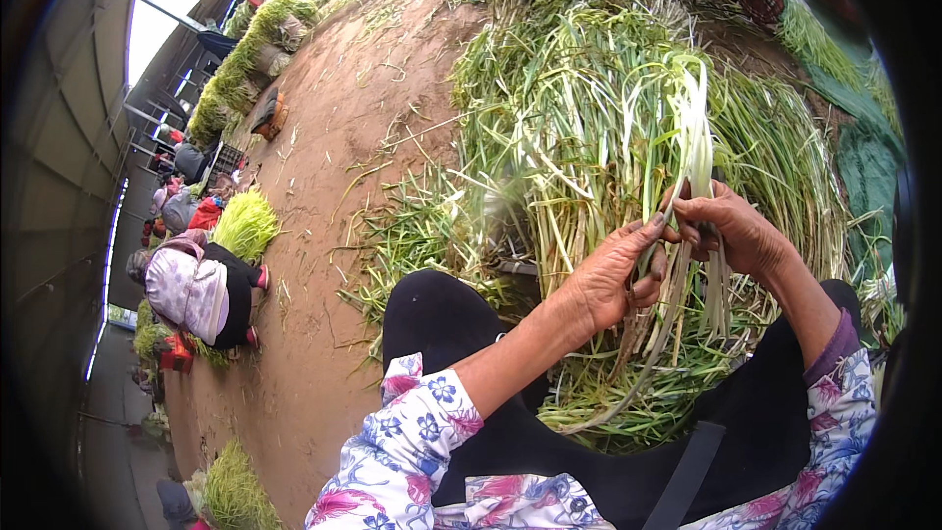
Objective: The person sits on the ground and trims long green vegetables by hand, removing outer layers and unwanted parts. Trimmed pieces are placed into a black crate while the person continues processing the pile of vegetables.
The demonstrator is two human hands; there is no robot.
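Note:
My right hand [728,228] is closed around a small bunch of long pale stalks [695,121], of the garlic or leek kind. The bunch's white part rises above the fist, and limp whitish ends [715,302] hang below it. Close beside it, my left hand [625,272] pinches a single long stalk or leaf [644,375] between thumb and finger; it trails down past my knees. Under and beyond both hands lies a thick heap of the same green-leaved stalks [581,110]. Loose green leaves [647,419] lie on the ground between my legs.
Brown earth floor [331,132] with scattered leaf scraps stretches to the left. A bent-over person [188,287] is there, beside a bright green bundle [246,224]. Stacked bundles [250,51] line the far side. Green netting [868,162] lies at the right; my knee [434,316] borders the heap.

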